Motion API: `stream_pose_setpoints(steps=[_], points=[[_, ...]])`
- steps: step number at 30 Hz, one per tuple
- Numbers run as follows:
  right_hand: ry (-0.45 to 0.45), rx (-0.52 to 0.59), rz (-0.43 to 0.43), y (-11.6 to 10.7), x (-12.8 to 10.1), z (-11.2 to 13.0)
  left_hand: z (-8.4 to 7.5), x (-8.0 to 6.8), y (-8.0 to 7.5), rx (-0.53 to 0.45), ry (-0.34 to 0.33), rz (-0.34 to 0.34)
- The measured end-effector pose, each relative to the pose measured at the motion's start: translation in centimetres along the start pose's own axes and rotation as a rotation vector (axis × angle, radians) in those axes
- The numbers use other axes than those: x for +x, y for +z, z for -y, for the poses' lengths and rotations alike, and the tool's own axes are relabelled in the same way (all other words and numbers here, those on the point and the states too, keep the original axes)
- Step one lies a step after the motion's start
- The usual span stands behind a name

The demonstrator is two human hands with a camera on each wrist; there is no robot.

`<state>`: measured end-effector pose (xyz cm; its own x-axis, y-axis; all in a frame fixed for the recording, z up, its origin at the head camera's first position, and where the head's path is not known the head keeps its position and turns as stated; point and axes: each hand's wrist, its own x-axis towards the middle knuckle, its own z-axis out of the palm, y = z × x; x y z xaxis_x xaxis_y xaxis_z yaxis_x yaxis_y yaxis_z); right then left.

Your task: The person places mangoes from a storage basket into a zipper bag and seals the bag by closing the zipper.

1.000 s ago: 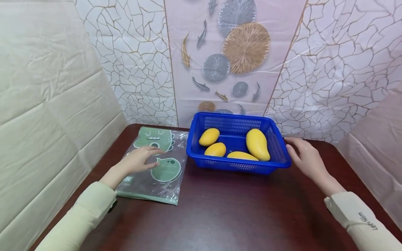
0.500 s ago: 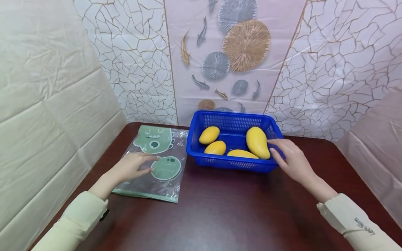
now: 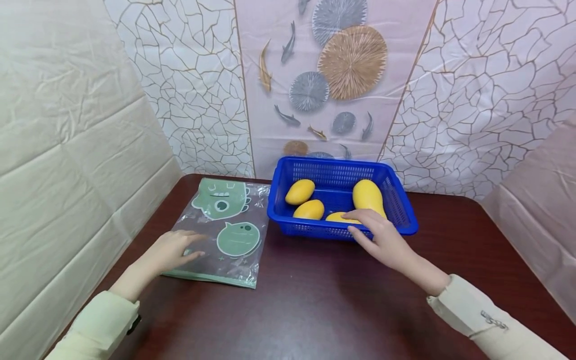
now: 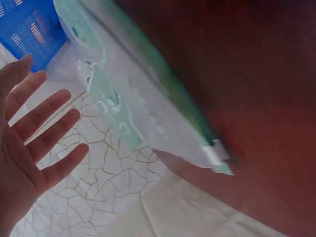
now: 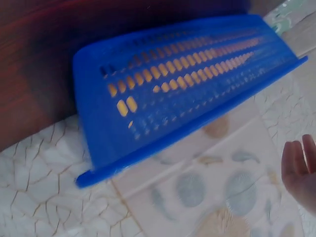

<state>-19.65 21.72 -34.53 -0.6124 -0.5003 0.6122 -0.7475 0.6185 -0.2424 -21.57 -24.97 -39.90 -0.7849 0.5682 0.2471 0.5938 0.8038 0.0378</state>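
Now 4 mangoes [image 3: 368,196] in 1 basket [image 3: 407,223], 1 bag [image 3: 225,230]; both hands' fingers spread.

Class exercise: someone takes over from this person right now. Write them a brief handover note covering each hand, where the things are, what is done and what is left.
Left hand: open, fingers resting flat on the clear plastic zip bag with green dinosaur print, which lies flat on the dark wooden table.
Right hand: open, reaching over the near rim of the blue perforated plastic basket, fingertips at the nearest yellow mango.
Done: nothing bagged; all four mangoes sit in the basket.
Left: probably grasp a mango.
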Motion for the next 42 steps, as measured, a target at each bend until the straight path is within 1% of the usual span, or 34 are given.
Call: stream_pose_setpoints(steps=[5,10,13,17,19,23,26,28,32,36,42], points=[[-0.036,0.065,0.053,0.9,0.1,0.8,-0.3,-1.3,0.5,-0.001,-0.015,0.02],[0.005,0.119,0.127,2.1,0.3,1.8,0.1,-2.1,0.4,-0.04,-0.028,0.071],[-0.004,0.148,0.15,3.1,0.7,2.3,0.6,-2.5,0.4,-0.068,-0.028,0.102],[-0.04,0.176,0.149,4.9,1.1,3.2,1.3,-2.8,0.4,-0.139,-0.017,0.153],[-0.055,0.194,0.164,5.9,1.0,3.7,1.5,-3.0,0.5,-0.185,-0.014,0.182],[-0.104,0.196,0.247,7.7,0.6,4.8,1.8,-3.2,0.8,-0.256,-0.022,0.236],[-0.125,0.182,0.307,8.3,0.3,5.5,1.9,-3.3,1.3,-0.257,-0.034,0.265],[-0.119,0.177,0.323,8.5,0.4,5.7,1.9,-3.4,1.8,-0.245,-0.033,0.266],[-0.102,0.172,0.323,8.7,0.8,5.8,2.0,-3.5,2.3,-0.233,-0.019,0.252],[-0.094,0.182,0.32,9.0,1.4,5.8,1.7,-3.4,2.5,-0.231,0.002,0.253],[-0.012,0.214,0.361,10.1,1.9,6.3,0.9,-2.7,2.4,-0.213,0.003,0.274]])
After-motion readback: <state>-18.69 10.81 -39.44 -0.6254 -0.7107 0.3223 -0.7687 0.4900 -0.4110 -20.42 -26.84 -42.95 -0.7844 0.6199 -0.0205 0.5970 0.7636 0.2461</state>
